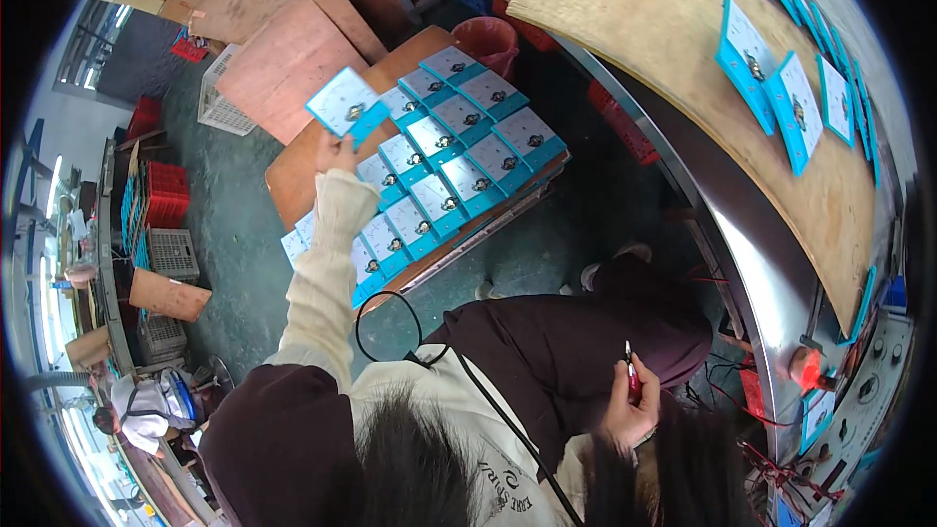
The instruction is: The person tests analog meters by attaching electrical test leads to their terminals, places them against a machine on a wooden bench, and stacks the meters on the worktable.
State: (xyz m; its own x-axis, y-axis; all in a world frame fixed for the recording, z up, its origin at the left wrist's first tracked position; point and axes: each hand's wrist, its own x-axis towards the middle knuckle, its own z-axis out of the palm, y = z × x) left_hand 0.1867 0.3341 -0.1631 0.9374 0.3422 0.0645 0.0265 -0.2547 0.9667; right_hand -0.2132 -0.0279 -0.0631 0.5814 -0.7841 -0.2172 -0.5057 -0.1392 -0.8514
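Observation:
My left hand [337,154] is stretched out to the far left, its fingers closed on the near edge of a square panel [337,98]. The panel has a white face, teal edges and a small metal fitting. It is held at the left end of rows of similar overlapping panels [434,137] laid on a brown board. Near my lap, my right hand [630,415] grips a slim red-handled tool [634,383] with a pale, pointed tip turned up. Whether the tool is a pen or a small screwdriver I cannot tell.
On my right curves a metal-edged workbench with a wooden top [625,15], where more panels [795,112] stand tilted. A control box with knobs [864,400] and loose wires are near its lower end. A red bucket [486,44] and white crate [223,98] stand beyond the panels.

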